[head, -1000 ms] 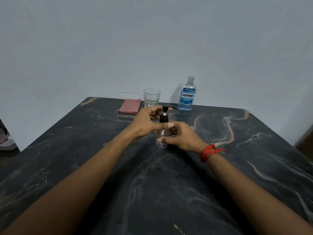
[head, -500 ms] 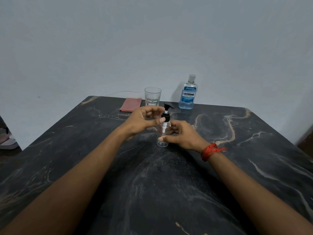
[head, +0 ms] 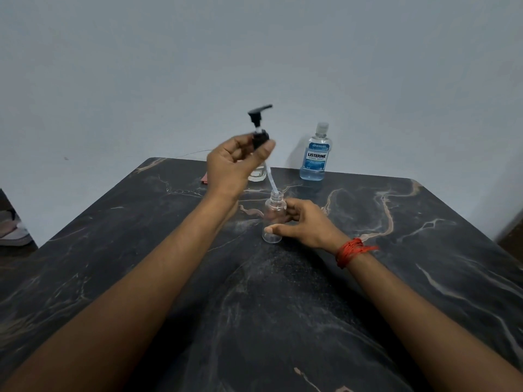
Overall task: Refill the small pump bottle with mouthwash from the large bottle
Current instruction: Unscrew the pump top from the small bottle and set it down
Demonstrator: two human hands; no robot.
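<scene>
The small clear bottle (head: 272, 219) stands upright and uncapped in the middle of the black marble table (head: 396, 250). My right hand (head: 304, 224) grips its body from the right. My left hand (head: 232, 165) holds the black pump head (head: 60, 128) lifted above and left of the bottle, pinched at its collar. The pump's clear dip tube (head: 270, 181) slants down, its tip at the bottle's open neck. The large mouthwash bottle (head: 316, 154), with blue liquid and its cap on, stands at the table's far edge.
A drinking glass (head: 258, 174) stands at the far edge, mostly hidden behind my left hand. A corner of a red cloth (head: 204, 179) shows to its left. A grey wall rises right behind the table.
My left hand has lifted the pump head up out of the small bottle, drawing the dip tube almost clear of the neck. My right hand still holds the bottle in the same place.
</scene>
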